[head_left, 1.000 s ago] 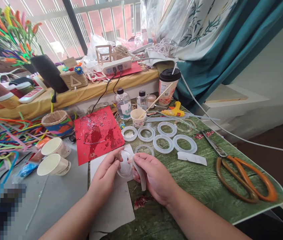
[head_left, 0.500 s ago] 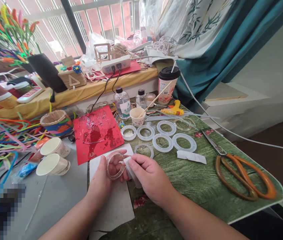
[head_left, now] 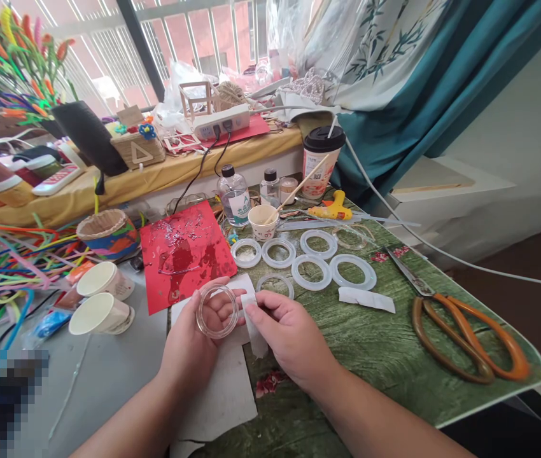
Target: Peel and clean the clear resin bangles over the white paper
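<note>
A clear resin bangle rests against the palm and fingers of my left hand, the thumb bent along its left side. My right hand pinches a strip of white paper between thumb and fingers, just right of the bangle. Below both hands lies a white sheet. Beyond them several translucent ring molds lie flat on the green wood-print table, and another white paper strip lies to their right.
Large orange-handled scissors lie at the right. Behind the molds stand a paper cup with a stick, a labelled bottle and a yellow glue gun. A wet red sheet and two tipped paper cups are at left.
The bangle has turned to face me more fully and shifted slightly left, away from the paper strip. My left fingers have opened a little behind it.
</note>
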Tool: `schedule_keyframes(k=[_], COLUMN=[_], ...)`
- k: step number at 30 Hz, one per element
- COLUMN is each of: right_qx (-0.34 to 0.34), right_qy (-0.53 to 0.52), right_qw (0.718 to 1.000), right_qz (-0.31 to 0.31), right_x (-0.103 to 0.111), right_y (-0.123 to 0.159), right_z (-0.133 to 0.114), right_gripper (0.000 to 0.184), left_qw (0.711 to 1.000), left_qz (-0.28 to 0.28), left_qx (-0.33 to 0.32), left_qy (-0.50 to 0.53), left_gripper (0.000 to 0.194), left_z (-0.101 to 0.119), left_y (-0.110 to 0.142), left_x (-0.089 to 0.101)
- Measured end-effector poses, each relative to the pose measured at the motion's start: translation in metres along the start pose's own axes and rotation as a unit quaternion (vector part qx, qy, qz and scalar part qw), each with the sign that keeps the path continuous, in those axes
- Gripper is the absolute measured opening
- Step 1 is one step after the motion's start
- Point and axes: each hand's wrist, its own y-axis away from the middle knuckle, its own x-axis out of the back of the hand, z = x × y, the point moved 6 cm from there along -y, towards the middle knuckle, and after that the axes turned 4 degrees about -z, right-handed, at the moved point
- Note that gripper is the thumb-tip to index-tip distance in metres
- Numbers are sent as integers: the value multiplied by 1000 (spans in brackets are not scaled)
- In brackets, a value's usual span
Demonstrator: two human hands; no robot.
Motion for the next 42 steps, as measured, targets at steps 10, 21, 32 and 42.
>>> schedule_keyframes(k=[10,21,32,42], right_qx=[37,0,0,113], right_qy=[-34,26,95,286], right_qw=[999,1000,993,934], right_qz=[-12,-17,-66,-179], right_x=[-6,-4,-12,-30], right_y=[2,3,9,22], right_z=[-8,1,3,-8], right_gripper=[31,32,24,24], left_qw=[998,999,813,895], left_qz=[26,8,-65,39], left_qx=[34,1,-224,-168], left_qy=[52,-43,-534,-410], left_gripper=[43,37,18,13], left_z=[1,1,22,23], left_y=[-1,0,17,13], left_x=[-2,1,-19,-5])
